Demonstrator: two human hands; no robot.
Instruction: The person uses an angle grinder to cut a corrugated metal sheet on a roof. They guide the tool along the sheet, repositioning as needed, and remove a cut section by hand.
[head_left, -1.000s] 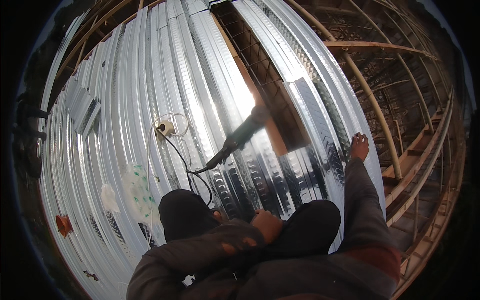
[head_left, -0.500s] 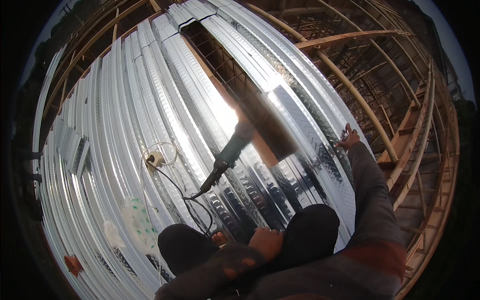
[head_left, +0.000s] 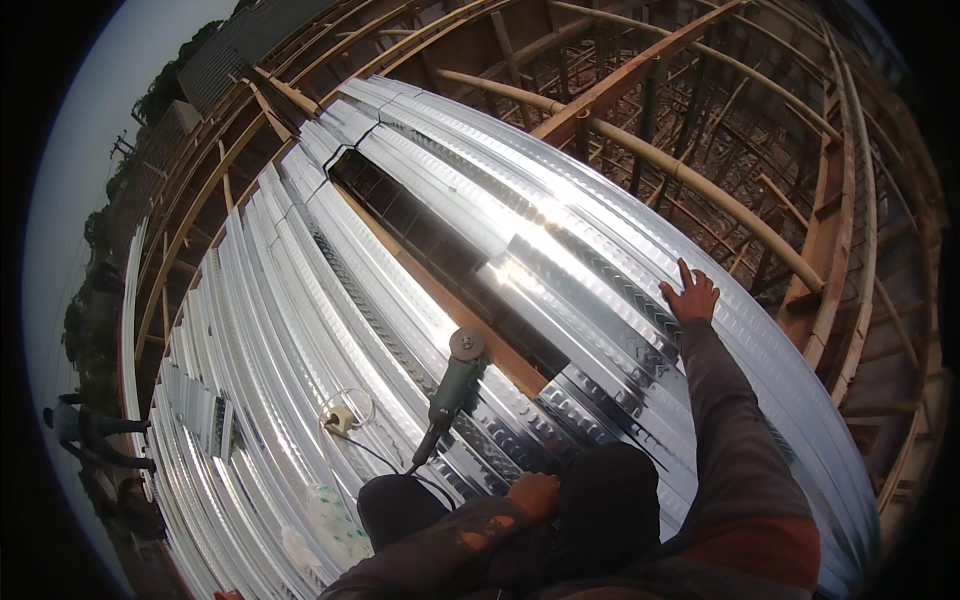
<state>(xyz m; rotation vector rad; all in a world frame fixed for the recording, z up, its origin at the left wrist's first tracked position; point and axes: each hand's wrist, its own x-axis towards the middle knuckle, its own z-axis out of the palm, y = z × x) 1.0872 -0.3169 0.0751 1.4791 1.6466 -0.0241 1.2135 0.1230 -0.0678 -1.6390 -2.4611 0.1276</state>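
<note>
My right hand (head_left: 692,293) reaches out with its fingers spread over the shiny ribbed metal sheets (head_left: 640,265) at the right; nothing shows in its grasp. Close to my knees, my left hand (head_left: 536,494) rests low over the sheets, its fingers mostly hidden. Ahead of it an angle grinder (head_left: 455,392) lies on the metal, its round disc (head_left: 466,343) toward the far side and its cord running back beside my knee. Beyond the disc, a long rectangular opening (head_left: 400,215) between the sheets shows dark mesh, with a brown wooden strip (head_left: 440,290) along it.
A pale socket (head_left: 340,418) with a looped white cable lies left of the grinder, near a clear plastic bag (head_left: 335,520). Loose metal offcuts (head_left: 200,410) sit farther left. Bamboo poles (head_left: 690,175) and timber beams cross the drop at the right. Another person (head_left: 95,435) is at the far left.
My view has tilted up, showing more of the far side and the person at left. The right hand's fingers have spread out over the metal. The grinder stays lying on the sheets.
</note>
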